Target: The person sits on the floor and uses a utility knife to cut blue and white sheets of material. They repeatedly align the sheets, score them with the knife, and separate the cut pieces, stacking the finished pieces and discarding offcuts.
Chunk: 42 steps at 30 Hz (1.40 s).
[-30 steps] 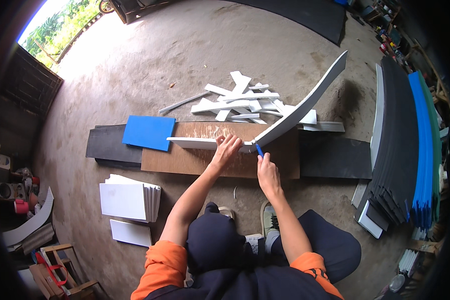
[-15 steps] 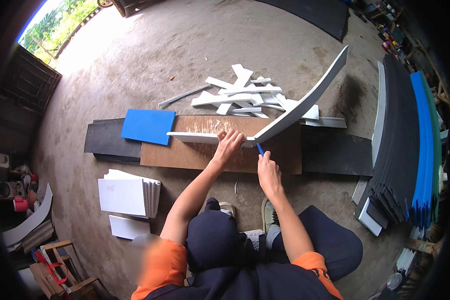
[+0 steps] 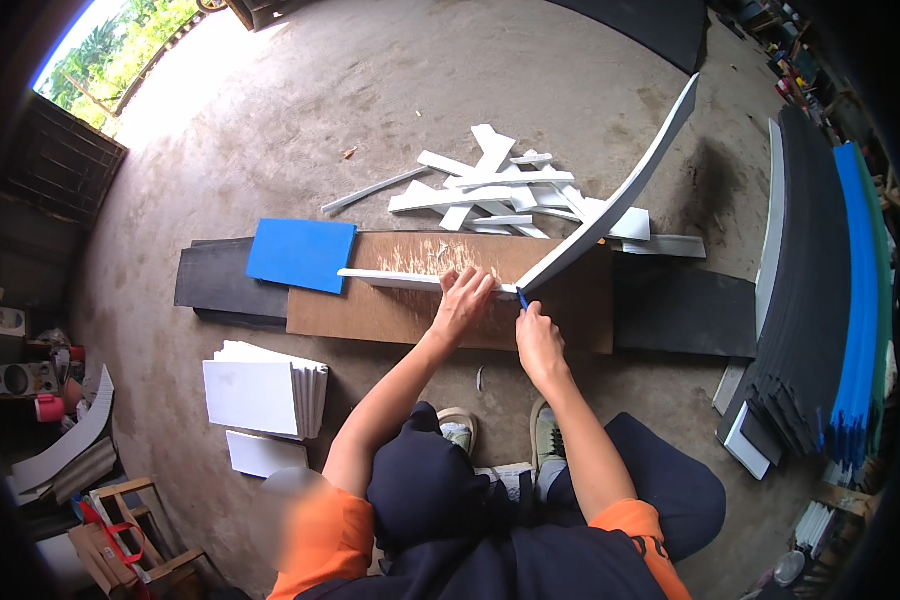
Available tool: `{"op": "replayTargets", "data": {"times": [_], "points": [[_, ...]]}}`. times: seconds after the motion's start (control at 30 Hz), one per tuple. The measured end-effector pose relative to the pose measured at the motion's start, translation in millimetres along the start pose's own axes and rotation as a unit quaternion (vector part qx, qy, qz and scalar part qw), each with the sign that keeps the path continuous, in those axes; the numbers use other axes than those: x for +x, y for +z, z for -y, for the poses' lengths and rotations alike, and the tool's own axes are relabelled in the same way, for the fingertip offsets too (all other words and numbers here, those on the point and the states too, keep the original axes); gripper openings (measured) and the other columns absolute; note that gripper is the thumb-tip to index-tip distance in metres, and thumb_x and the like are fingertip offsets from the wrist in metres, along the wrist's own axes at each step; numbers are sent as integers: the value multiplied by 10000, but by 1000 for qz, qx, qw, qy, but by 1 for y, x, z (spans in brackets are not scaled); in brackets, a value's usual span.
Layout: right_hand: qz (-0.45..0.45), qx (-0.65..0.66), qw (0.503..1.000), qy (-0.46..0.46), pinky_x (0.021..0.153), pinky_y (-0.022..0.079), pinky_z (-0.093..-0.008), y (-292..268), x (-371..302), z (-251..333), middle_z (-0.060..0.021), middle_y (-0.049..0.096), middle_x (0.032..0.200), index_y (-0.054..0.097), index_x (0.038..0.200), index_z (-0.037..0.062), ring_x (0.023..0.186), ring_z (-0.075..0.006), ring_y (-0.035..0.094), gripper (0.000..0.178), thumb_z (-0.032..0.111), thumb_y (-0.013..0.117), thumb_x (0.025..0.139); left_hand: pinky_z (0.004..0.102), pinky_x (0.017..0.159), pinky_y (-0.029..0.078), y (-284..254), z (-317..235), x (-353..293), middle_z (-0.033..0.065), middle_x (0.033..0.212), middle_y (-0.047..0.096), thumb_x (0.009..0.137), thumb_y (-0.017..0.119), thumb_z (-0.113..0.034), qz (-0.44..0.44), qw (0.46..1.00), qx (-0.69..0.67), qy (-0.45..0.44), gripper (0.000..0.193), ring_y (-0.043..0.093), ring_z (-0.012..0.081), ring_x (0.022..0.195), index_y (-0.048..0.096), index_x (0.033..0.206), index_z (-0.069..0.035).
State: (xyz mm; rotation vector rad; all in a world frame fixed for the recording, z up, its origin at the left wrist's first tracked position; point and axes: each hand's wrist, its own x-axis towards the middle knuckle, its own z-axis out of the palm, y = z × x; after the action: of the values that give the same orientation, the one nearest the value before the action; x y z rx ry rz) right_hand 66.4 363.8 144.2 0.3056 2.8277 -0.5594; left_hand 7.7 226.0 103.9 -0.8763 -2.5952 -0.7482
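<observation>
A long white foam strip (image 3: pixel 393 281) stands on its edge across a brown board (image 3: pixel 562 325). At its bend, the strip's right part rises away toward the far right. My left hand (image 3: pixel 462 303) grips the strip just left of that bend, thumb on the near side and fingers over the top edge. My right hand (image 3: pixel 541 345) is closed round a blue utility knife (image 3: pixel 522 299), whose tip is at the near side of the bend. The blade itself is too small to make out. A blue foam sheet (image 3: pixel 301 254) lies at the board's left end.
Beyond the board lies a heap of white offcuts (image 3: pixel 490 190). Black sheets (image 3: pixel 682 308) extend under the board. A stack of white rectangular pieces (image 3: pixel 250 393) sits near left. Tall black sheets (image 3: pixel 805 270) and blue sheets (image 3: pixel 856 300) line the right side.
The knife has come in against the strip's bend, and more of it is hidden by my right hand. My left hand keeps its hold. The view has shifted slightly.
</observation>
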Motion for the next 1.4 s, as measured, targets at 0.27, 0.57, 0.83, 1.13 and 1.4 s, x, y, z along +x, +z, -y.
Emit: {"op": "replayTargets", "data": {"times": [0.27, 0.57, 0.83, 1.13, 1.4], "points": [[-3, -3, 1000, -4, 570, 524, -428, 7, 5, 2, -221, 602, 690, 428, 843, -4, 693, -361, 616, 188, 173, 382, 889, 365, 725, 293, -7, -1, 3, 41, 768, 489, 675, 571, -110, 8, 1000, -24, -7, 181, 486, 219, 807, 508, 843, -88], [20, 3, 1000, 4, 593, 514, -454, 9, 4, -6, -244, 598, 722, 441, 847, -10, 726, -378, 607, 195, 176, 393, 880, 364, 729, 287, -7, -5, 7, 10, 765, 491, 724, 596, -164, 13, 999, 12, -30, 174, 489, 176, 805, 466, 832, -120], [22, -6, 997, 79, 662, 509, -452, 83, 28, -70, -212, 615, 741, 455, 950, -5, 754, -363, 613, 216, 190, 398, 878, 366, 756, 284, 7, -9, 14, 30, 793, 496, 703, 580, -130, 24, 1000, -11, -16, 186, 483, 197, 832, 491, 864, -105], [40, 49, 998, 18, 600, 459, -523, 85, -3, -78, -236, 583, 677, 414, 886, 23, 702, -434, 572, 215, 238, 420, 880, 377, 778, 282, -3, 0, 11, 31, 840, 522, 720, 610, -159, 33, 996, -32, -71, 254, 494, 199, 874, 484, 930, -90], [-61, 91, 994, 5, 573, 443, -495, -20, 26, -81, -246, 571, 648, 460, 906, 17, 665, -428, 569, 286, 288, 368, 900, 386, 803, 289, -34, -5, 35, 46, 897, 552, 755, 608, -186, 9, 997, -26, -66, 226, 508, 204, 909, 550, 954, -94]]}}
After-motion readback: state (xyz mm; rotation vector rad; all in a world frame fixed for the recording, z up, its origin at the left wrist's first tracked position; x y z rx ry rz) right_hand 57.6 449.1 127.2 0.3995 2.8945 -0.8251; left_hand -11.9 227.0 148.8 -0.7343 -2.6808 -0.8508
